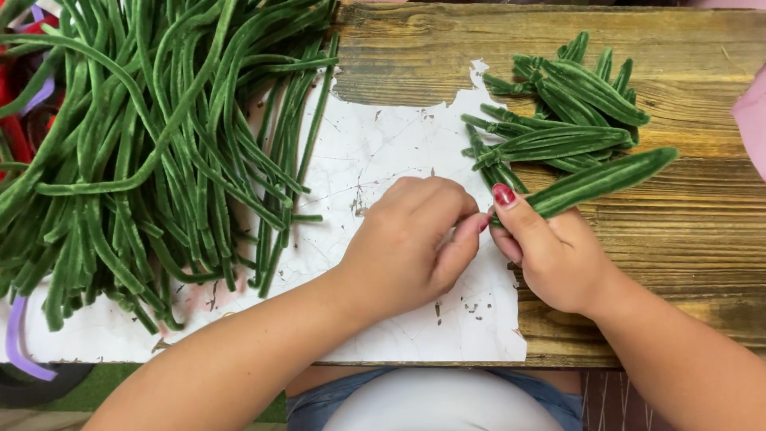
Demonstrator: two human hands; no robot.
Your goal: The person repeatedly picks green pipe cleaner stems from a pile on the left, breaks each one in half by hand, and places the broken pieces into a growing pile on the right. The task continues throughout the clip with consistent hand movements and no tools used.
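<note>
Heaps of long, dark green velvet-covered cords point(152, 152) fill the left side, lying loose and tangled across a worn wooden surface point(686, 239) whose middle carries a patch of cracked white paint point(383, 152). A purple strip point(16, 351) curls out from under the heap at the lower left edge, and something red point(12, 104) shows behind the cords at the far left.

Near the middle, the left hand point(407, 239) rests over the white patch, curled into a loose fist with its fingertips pinched against the base of a folded green velvet leaf shape point(598, 179). Just beside it, touching at the fingertips, the right hand point(550, 255) grips the same leaf shape between thumb and fingers; the thumbnail is painted red. The leaf shape points up and to the right from both hands, raised just above the wood.

Behind it, toward the upper right, a small pile of similar finished green velvet leaf shapes point(566, 112) lies on the bare wood. A pink object point(754, 120) shows at the right edge.
</note>
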